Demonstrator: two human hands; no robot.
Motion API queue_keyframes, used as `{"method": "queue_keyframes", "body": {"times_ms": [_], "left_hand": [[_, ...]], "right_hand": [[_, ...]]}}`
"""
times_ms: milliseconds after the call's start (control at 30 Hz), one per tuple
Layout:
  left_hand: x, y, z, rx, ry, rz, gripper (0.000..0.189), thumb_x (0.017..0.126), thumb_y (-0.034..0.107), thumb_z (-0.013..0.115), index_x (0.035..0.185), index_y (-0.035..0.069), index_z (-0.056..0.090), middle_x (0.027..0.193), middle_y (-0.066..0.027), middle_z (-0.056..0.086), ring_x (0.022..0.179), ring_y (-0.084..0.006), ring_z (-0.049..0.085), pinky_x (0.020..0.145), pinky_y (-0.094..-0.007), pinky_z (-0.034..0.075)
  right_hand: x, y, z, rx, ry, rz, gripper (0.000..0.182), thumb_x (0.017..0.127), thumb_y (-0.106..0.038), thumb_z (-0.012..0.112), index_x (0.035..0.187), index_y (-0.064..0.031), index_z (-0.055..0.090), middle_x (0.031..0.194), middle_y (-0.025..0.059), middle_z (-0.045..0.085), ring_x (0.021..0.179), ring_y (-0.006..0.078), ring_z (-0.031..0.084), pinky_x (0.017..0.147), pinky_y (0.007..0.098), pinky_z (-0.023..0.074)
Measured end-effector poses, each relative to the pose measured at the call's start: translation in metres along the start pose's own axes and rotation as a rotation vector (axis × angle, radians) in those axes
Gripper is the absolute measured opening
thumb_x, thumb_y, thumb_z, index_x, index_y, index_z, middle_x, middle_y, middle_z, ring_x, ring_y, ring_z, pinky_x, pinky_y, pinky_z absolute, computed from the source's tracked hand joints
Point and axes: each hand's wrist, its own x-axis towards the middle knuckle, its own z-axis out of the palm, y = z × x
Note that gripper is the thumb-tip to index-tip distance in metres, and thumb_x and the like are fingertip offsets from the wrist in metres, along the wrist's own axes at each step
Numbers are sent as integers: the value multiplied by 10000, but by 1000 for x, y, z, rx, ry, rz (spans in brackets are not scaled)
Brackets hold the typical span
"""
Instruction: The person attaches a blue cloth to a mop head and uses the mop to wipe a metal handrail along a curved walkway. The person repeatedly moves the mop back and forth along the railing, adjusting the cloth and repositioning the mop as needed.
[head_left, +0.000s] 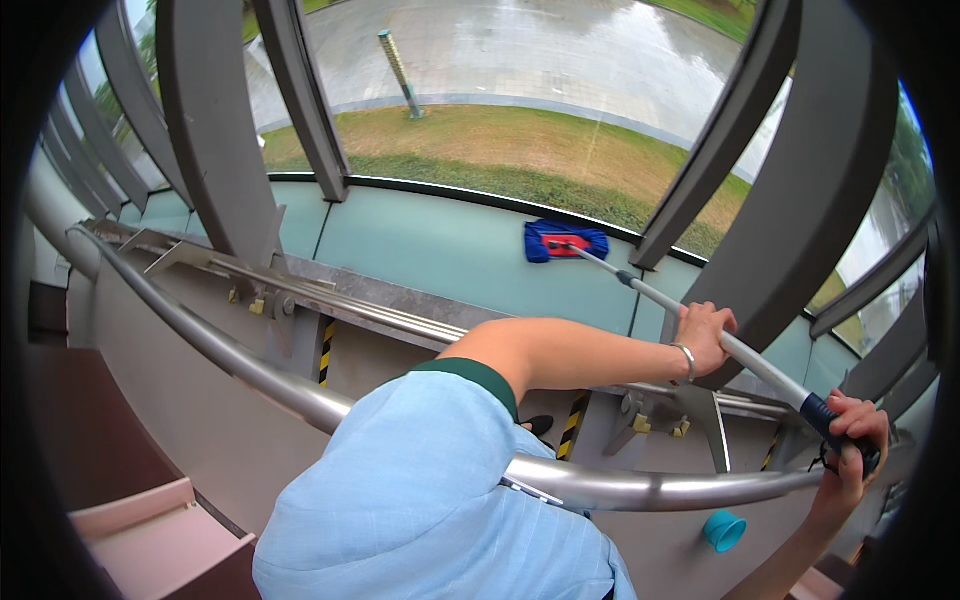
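My left hand (705, 341), a bangle at its wrist, is wrapped around the white metal pole (761, 365) of a flat mop. Further down to the right, my right hand (861, 433) grips the dark grip (819, 417) at the pole's end. The pole slants up and left to a red mop plate (564, 246) fitted with a blue cloth pad (537, 241). That mop head lies against a pale green glass panel (442, 251), just under the dark window sill strip (487, 201). A cord hangs by the grip.
A curved steel handrail (652, 487) runs across below my arms. Broad grey columns (795, 187) and window mullions (304, 97) flank the mop. Thinner steel rails (360, 306) run along the wall's base. A turquoise bucket (724, 531) stands on the floor, lower right.
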Motion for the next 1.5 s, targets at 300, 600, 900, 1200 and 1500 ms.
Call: {"method": "queue_keyframes", "body": {"times_ms": [300, 600, 900, 1200, 1500], "left_hand": [[24, -49, 24, 27, -213, 267, 129, 685, 186, 678, 779, 122, 618, 815, -95, 609, 865, -301, 560, 775, -407, 457], [19, -73, -34, 267, -490, 188, 143, 729, 261, 631, 761, 124, 660, 796, -102, 658, 826, -317, 630, 714, -432, 499], [11, -194, -182, 593, -405, -245, 203, 782, 299, 617, 922, 176, 697, 945, -118, 677, 930, -320, 635, 790, -422, 506], [-51, -290, -362, 797, -316, -858, 393, 760, 411, 689, 1071, 172, 663, 1171, -70, 623, 1107, -263, 576, 960, -429, 430], [-58, -250, -358, 786, -302, -740, 392, 779, 492, 666, 1009, 174, 677, 1087, -73, 647, 1083, -261, 572, 930, -432, 416]], "right_hand": [[-18, 19, 9, 250, 131, -165, 115, 802, -130, 544, 881, -99, 466, 595, -24, 418, 636, 84, 450, 875, 363, 345], [-31, 51, 0, 337, 147, -229, 174, 881, -158, 448, 1018, -71, 513, 649, -42, 366, 692, 90, 415, 897, 345, 355], [33, 103, 124, 451, -118, 224, 216, 915, -197, 521, 1017, -33, 616, 1144, 145, 618, 1152, 236, 542, 986, 313, 397], [70, 84, 313, 650, -476, 354, 157, 883, -133, 605, 997, -30, 636, 1171, 119, 601, 1052, 180, 573, 822, 305, 519], [103, 65, 288, 546, -584, 236, 50, 836, -15, 590, 873, 2, 619, 1013, 91, 631, 1120, 253, 563, 726, 297, 514]]}}
